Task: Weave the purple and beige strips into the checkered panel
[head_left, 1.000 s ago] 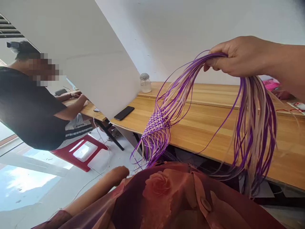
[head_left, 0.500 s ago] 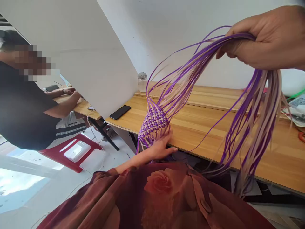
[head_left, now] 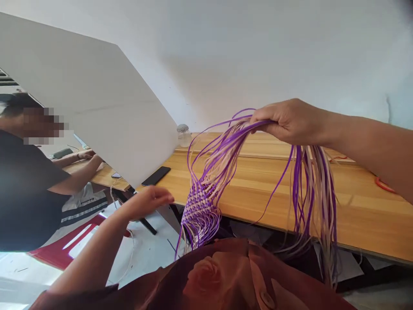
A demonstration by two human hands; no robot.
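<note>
1. The right hand (head_left: 292, 122) is raised above the tabletop (head_left: 267, 189), its grip pressed together around a bundle of purple and cream strands (head_left: 226, 150); the strands drape over the fingers and hang down on both sides.
2. On the near side the loose ends (head_left: 314, 202) fall past the tabletop's front edge toward the person's lap.
3. On the far side the strands run down into a woven patch (head_left: 200, 200) (a tight purple-and-cream checker weave), which hangs in the air in front of the tabletop's edge, with a short fringe below it.
4. The left hand (head_left: 146, 201) is just beside the woven patch, fingers loosely spread and holding nothing; it does not touch the weave.
5. A black phone (head_left: 156, 175) and a small clear jar (head_left: 183, 135) lie on the tabletop.
6. Another person in a black shirt (head_left: 22, 193) sits at the left, behind a white board (head_left: 97, 107).
</note>
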